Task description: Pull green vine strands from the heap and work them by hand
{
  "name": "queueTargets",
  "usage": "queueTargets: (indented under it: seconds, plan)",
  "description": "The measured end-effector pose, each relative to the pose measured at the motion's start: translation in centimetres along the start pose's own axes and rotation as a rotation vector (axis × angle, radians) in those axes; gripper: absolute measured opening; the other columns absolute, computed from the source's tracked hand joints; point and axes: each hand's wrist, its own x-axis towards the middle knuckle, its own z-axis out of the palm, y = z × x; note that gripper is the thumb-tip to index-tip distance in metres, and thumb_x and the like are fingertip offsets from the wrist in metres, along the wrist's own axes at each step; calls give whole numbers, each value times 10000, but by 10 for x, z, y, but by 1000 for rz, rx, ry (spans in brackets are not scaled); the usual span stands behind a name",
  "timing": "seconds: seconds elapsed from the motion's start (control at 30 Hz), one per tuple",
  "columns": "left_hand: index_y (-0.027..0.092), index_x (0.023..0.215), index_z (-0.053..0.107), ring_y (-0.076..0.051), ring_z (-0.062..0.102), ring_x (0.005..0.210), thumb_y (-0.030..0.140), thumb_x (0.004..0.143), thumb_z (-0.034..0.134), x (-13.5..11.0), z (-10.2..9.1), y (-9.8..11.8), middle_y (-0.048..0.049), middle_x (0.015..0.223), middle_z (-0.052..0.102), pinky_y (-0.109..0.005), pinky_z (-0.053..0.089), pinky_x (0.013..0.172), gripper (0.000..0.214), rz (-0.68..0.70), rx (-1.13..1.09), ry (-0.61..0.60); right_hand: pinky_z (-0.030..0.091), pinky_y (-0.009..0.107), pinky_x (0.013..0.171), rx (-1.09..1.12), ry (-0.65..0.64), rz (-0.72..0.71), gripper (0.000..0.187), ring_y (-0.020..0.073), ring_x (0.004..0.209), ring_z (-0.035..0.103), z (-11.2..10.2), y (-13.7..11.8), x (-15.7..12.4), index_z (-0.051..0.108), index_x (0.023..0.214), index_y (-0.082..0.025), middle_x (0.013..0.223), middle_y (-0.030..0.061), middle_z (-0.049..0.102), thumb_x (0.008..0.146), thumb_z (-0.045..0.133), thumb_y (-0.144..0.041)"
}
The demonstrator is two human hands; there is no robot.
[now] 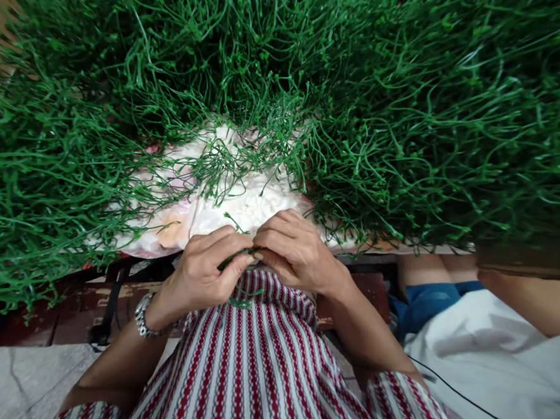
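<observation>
My left hand (210,265) and my right hand (293,248) meet in front of my chest, fingertips pinched together. Between them I hold a thin green plastic sprig (236,256), one end in each hand. A silver watch (144,318) is on my left wrist. Just beyond my hands a huge heap of the same green plastic stems (409,116) covers the table. A pale flowered cloth (242,201) shows under the heap in the gap right ahead of me. Another short green piece lies on my striped red-and-white clothing (252,359).
Another person sits at my right, with a white garment (494,355), blue shorts (428,304) and an arm (530,301) in view. A black cable (477,405) crosses the white garment. A dark table frame (114,288) and grey floor (18,370) lie at the lower left.
</observation>
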Motion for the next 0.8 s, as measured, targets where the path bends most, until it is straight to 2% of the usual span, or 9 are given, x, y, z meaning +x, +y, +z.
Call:
queueTargets:
  seconds: [0.13,0.23,0.4,0.53,0.67,0.8]
  plan:
    - [155,845,587,-110,508,643,101,800,537,3,0,-5,-8,677,548,-217,390,579,86,-26,-37,-58,367,323,719,-5,91,-5,84,162,758,477,8,1,-4,567,852,-158,815,55,589,849,491,-194]
    - [151,743,571,-99,488,606,110,806,517,6,-1,-7,3,637,528,-214,376,570,93,-106,-100,-147,372,333,726,7,112,-25,80,166,763,478,13,0,-7,571,853,-156,813,55,595,818,499,-147]
    - [149,584,528,-78,430,517,115,772,517,7,-4,-4,29,537,462,-201,331,504,191,-225,-233,-283,394,330,730,149,55,-57,124,158,750,501,15,-2,-7,553,795,-157,742,48,565,851,444,-177]
    - [149,599,594,-87,478,511,143,768,551,4,-11,-5,8,545,551,-206,361,504,174,-255,-328,-333,417,312,721,317,12,-88,173,142,715,509,10,0,-6,519,780,-158,706,40,543,878,377,-175]
    - [153,659,633,-95,529,561,152,776,578,3,-14,-10,-5,612,616,-205,395,542,129,-311,-384,-289,445,278,698,438,109,14,140,133,744,531,4,2,-5,494,820,-163,760,52,558,901,385,-196]
    - [150,681,618,-87,526,587,133,770,591,6,-7,-7,10,626,592,-198,399,571,95,-331,-377,-163,454,292,726,354,168,84,98,151,816,534,14,-5,-3,480,878,-155,837,80,556,906,401,-206]
